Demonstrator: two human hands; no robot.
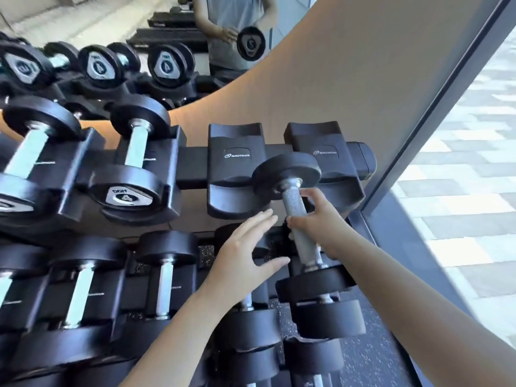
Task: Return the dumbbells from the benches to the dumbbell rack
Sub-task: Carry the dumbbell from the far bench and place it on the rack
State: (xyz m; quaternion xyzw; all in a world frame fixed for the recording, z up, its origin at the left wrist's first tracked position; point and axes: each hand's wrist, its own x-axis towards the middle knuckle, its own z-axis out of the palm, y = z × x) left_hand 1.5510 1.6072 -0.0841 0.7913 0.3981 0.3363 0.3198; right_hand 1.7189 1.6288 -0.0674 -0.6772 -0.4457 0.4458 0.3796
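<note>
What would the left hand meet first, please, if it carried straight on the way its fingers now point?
Probably the knurled handle of the dumbbell held by the right hand. The left hand is open, fingers aimed up and right toward it, though depth is unclear.

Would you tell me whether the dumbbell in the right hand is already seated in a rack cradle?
Not seated. The dumbbell is held by the right hand in front of two empty top cradles.

A black dumbbell (300, 227) with a knurled steel handle tilts above the rack's (192, 169) right end, over empty cradles.
</note>
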